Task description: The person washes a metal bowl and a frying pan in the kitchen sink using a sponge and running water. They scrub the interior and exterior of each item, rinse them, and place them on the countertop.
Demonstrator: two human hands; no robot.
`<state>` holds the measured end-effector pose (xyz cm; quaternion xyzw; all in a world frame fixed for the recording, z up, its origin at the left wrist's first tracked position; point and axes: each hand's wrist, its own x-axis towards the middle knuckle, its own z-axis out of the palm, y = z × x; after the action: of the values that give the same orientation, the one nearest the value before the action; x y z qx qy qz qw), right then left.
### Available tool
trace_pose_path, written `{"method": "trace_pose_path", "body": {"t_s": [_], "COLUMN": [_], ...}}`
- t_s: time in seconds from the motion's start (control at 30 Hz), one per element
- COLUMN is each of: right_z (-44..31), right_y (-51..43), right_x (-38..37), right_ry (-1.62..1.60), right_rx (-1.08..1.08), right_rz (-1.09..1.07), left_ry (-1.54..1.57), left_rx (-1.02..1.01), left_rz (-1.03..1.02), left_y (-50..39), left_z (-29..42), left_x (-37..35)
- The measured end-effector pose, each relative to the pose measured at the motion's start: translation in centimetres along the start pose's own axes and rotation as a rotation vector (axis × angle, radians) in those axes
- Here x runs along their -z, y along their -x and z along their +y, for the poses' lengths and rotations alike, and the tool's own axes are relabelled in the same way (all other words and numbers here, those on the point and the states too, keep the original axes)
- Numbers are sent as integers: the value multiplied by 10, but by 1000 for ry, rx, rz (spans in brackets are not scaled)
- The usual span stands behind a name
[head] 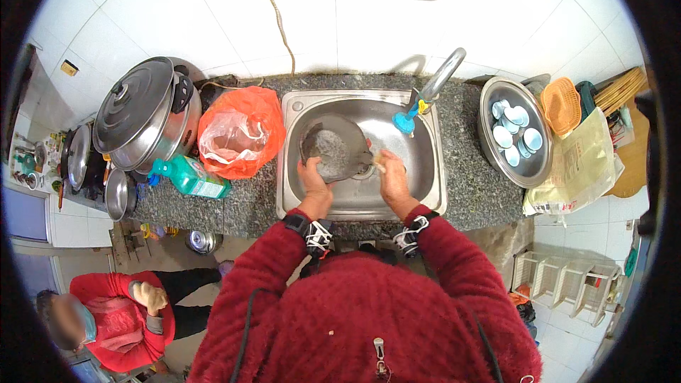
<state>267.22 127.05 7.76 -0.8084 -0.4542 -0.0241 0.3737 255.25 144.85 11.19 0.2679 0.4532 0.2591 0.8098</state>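
In the stainless-steel sink (425, 170), a dark round pot or pan (332, 141) is tilted, and its inside looks wet or pale with residue. My left hand (315, 181) grips its near rim, thumb on the inner side. At the right of the vessel, beside its short handle, my right hand (395, 178) pinches a small pale piece (379, 160), perhaps a scrubber or cloth; the fingers partly hide it. The curved metal faucet (446, 72), with a blue nozzle sleeve (404, 122), stands at the back right; no water stream is plain.
Left of the sink stand an orange plastic bag (268, 117), a green bottle (197, 178) and a large lidded steel pot (138, 111). On the right, a metal basin (484, 127) holds several small cups (503, 136). A person in red (127, 319) stands behind to the left.
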Motion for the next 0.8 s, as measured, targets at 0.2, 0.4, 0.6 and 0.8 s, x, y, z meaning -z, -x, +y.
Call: {"method": "trace_pose_path", "body": {"t_s": [0.2,0.4,0.6,0.8], "right_z": [-2,9,-14,-1], "right_y": [5,-14,-27,-14], "right_x": [10,23,10,-19], "right_ry": [-128,-329,-949,-937], "right_rx": [-425,-537,-868,-1005], "right_rz": [-77,48,-121,74], "left_ry": [-14,-83,-248,-292], "left_rx": [-28,15,154,77], "left_rz": [-44,-111,-263,-265], "left_y": [3,-4,8,18], "left_z": [5,7,11,-4], "left_x": [2,7,-6,4]}}
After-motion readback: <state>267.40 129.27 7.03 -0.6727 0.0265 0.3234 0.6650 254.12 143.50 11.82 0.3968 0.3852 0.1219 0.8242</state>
